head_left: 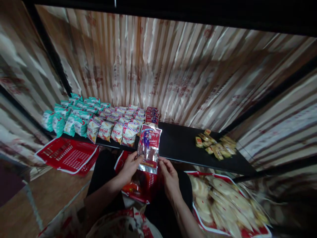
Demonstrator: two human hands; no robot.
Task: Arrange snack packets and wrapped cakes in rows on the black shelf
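Red packet point(150, 142) held before the shelf. We see the left hand point(130, 167) pinching its lower left edge; the right hand point(170, 178) has its fingertips at the lower right edge, but we cannot tell whether they close on it. Just beyond the grip, dark red packets point(152, 116) form a column on the black shelf point(178, 145); leftward stand striped bags point(117, 133) and teal bags point(70, 125). We judge these rows largely set out; the held piece, not yet among them, and the yellow packets point(219, 151), heaped loosely rightward, seem left.
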